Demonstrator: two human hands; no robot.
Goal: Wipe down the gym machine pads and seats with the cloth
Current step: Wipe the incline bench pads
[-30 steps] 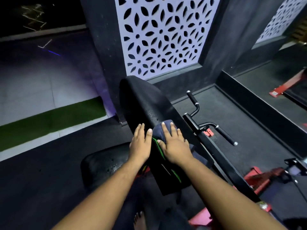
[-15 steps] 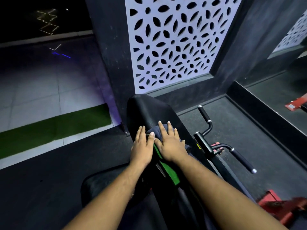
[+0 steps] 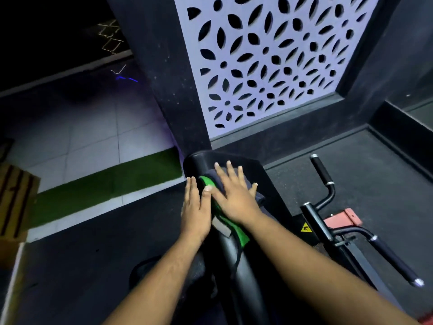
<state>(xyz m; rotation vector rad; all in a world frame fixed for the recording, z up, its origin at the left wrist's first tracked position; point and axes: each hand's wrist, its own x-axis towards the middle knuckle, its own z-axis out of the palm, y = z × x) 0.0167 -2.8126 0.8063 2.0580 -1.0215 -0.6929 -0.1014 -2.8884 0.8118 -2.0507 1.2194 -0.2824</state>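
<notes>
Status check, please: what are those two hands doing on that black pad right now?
Right hand flat on cloth, pressing. Left hand flat on back pad edge. Nothing in the way.

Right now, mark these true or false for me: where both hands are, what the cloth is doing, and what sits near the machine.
1. The right hand lies flat, fingers straight, on the dark cloth with green trim. True.
2. The left hand grips a handle. False: it rests open on the left edge of the long black padded backrest.
3. The cloth lies near the pad's lower end. False: it is near the rounded top end.
4. Two black handlebars with metal caps stand right of the pad. True.
5. A white cut-out patterned wall panel stands behind the machine. True.
</notes>
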